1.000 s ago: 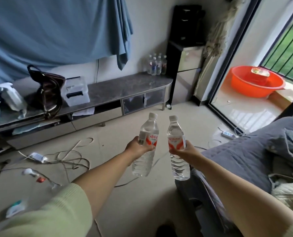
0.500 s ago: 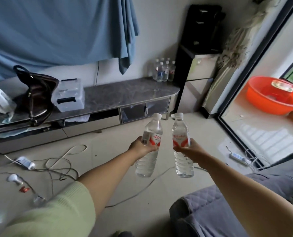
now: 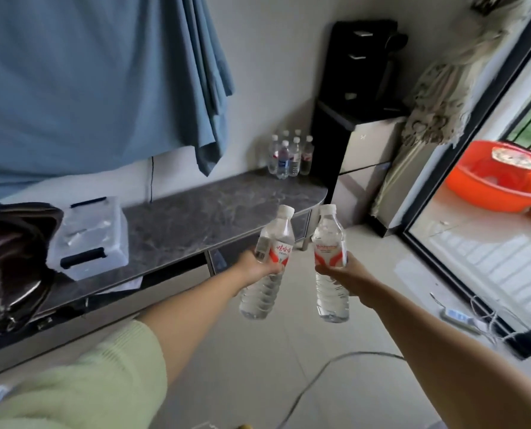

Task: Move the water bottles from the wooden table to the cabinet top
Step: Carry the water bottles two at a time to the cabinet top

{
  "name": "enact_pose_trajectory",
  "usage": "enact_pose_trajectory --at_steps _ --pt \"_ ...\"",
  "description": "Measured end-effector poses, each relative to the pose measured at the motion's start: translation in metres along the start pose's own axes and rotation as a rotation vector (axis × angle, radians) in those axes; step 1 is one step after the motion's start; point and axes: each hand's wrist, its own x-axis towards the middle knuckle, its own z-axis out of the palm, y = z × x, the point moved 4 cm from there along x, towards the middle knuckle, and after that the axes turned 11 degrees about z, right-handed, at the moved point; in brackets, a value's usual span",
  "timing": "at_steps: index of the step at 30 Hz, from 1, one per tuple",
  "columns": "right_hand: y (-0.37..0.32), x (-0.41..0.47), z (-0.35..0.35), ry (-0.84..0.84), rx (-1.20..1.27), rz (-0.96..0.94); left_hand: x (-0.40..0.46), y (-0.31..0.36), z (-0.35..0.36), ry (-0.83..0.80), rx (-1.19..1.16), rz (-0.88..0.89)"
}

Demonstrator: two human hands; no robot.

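My left hand (image 3: 258, 264) grips a clear water bottle (image 3: 268, 264) with a red and white label and a white cap, tilted slightly right. My right hand (image 3: 340, 272) grips a second, like bottle (image 3: 330, 264), held nearly upright. Both bottles hang in the air in front of the right end of the low cabinet, whose dark marbled top (image 3: 202, 212) runs across the middle of the view. Several more bottles (image 3: 290, 154) stand grouped at the cabinet top's far right corner, against the wall.
On the cabinet top's left stand a clear plastic box (image 3: 90, 236) and a dark handbag (image 3: 13, 258). A black and grey appliance tower (image 3: 361, 125) stands right of the cabinet. Cables and a power strip (image 3: 459, 317) lie on the floor by the glass door. An orange basin (image 3: 499, 178) sits outside.
I have moved closer to the cabinet, both bottles still gripped; the cabinet and the bottle group at its corner now look larger. The sofa edge has left the view.
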Motion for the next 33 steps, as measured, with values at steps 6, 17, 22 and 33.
enact_pose_trajectory --at_steps 6,17,22,33 --pt "-0.043 0.069 -0.01 -0.01 0.044 0.022 0.095 0.017 -0.022 -0.016 -0.024 -0.014" --pt "-0.127 0.241 -0.087 -0.032 -0.064 0.001 0.271 0.065 -0.007 -0.005 -0.02 -0.056" --pt "-0.151 0.311 -0.115 -0.02 -0.089 0.051 0.33 0.079 -0.007 0.041 -0.09 -0.103" --pt "-0.196 0.452 -0.102 -0.067 -0.143 0.127 0.464 0.064 -0.05 0.022 -0.081 -0.186"
